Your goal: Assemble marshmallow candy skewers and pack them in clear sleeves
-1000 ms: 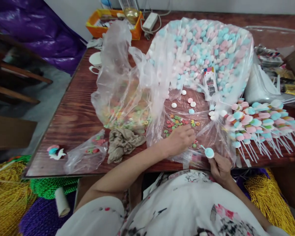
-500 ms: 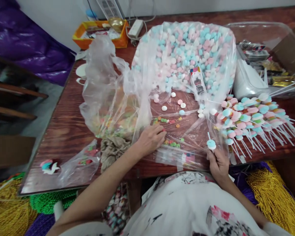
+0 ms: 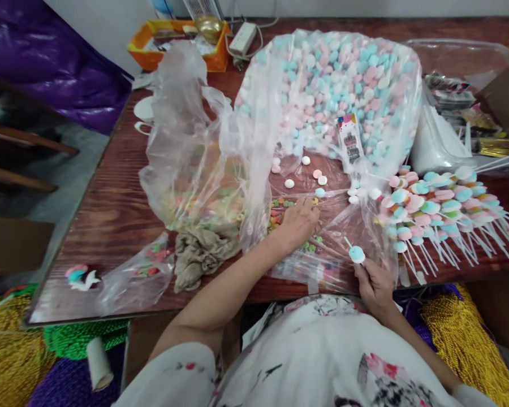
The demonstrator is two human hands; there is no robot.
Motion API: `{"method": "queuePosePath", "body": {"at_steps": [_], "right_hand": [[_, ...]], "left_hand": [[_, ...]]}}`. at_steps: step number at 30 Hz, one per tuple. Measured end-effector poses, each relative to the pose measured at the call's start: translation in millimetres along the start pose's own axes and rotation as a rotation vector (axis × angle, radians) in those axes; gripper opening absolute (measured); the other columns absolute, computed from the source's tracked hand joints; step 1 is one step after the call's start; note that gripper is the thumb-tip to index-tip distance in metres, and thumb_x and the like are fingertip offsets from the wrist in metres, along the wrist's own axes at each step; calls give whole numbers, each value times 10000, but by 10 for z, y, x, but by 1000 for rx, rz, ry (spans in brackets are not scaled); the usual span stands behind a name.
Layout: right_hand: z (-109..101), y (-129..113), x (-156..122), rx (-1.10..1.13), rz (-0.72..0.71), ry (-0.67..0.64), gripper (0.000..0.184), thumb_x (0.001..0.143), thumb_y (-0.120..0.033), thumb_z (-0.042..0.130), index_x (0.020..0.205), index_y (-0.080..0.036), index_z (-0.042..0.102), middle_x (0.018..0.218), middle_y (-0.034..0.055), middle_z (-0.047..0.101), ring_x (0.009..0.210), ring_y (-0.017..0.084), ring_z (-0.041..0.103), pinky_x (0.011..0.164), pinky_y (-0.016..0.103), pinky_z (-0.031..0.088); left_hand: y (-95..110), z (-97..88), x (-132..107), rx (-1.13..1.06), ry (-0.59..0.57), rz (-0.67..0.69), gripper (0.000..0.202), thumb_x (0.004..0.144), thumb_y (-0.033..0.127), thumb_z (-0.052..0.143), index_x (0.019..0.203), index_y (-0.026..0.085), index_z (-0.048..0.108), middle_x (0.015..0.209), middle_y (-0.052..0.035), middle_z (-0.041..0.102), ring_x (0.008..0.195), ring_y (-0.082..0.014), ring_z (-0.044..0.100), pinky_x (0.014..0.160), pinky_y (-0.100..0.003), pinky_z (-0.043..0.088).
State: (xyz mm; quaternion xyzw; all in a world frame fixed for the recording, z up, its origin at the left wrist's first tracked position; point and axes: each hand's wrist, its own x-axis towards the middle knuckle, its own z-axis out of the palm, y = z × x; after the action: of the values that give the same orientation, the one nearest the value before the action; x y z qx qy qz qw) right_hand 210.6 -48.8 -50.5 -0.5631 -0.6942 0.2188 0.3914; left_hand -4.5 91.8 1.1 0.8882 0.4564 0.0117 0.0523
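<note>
My right hand is closed on a white stick with a blue disc candy threaded on it, held upright near the table's front edge. My left hand rests on a spread plastic sheet, its fingers pinched among small coloured ring candies. Behind them a big clear bag of pink, blue and white disc candies lies open, with a few loose discs spilled in front of it. To the right lies a pile of finished candy sticks.
A crumpled clear bag with ring candies stands at the left, a beige cloth before it. An orange tray sits at the back. Packets and a white bag are at the right. Gold, green and purple cord bundles lie below the wooden table.
My left hand has moved right and a little farther across the ring candies. My right hand and the stick have stayed in about the same place. The view has shifted slightly.
</note>
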Motion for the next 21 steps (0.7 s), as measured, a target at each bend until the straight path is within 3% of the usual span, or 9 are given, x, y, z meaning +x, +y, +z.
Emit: {"method": "queuePosePath", "body": {"at_steps": [4,6,8,12,16,21], "right_hand": [[-61,-38,19,95,86,-59,188,940,-146,471,789,-177,578,654,-27,509,580,87,487,576,216,397],[-76,-57,36,133,109,-84,173,945,-149,461,855,-180,606,653,-27,522,574,91,496,575,218,414],[-68,-76,61,142,84,-110,163,940,-144,471,965,-183,628,683,-15,573,592,102,535,587,225,445],[-10,-95,114,99,-68,-188,259,914,-111,506,1140,-181,611,940,70,703,811,160,663,738,281,533],[30,-63,111,43,-145,-244,312,901,-81,506,1180,-179,605,970,92,720,848,186,692,758,313,566],[46,-35,59,17,-206,-245,333,881,-69,533,1194,-160,602,845,84,715,723,183,687,649,303,568]], "left_hand": [[-51,103,-68,-247,87,1,173,860,96,495,835,116,666,951,-138,651,979,-257,576,843,-393,481],[-74,109,-211,-581,155,-71,172,884,155,513,849,136,681,863,-90,678,861,-200,612,824,-358,494],[-27,95,-376,-1002,188,-216,146,879,232,568,877,150,690,789,-44,686,696,-144,611,695,-291,507],[280,104,-636,-1638,224,-459,178,799,295,694,908,155,704,681,6,652,515,-88,552,518,-219,456],[519,183,-731,-1729,370,-477,137,764,265,733,851,160,729,757,-5,664,514,-78,575,512,-213,469],[486,257,-765,-1737,419,-528,174,778,323,723,829,157,735,689,-3,648,492,-75,545,482,-205,448]]}}
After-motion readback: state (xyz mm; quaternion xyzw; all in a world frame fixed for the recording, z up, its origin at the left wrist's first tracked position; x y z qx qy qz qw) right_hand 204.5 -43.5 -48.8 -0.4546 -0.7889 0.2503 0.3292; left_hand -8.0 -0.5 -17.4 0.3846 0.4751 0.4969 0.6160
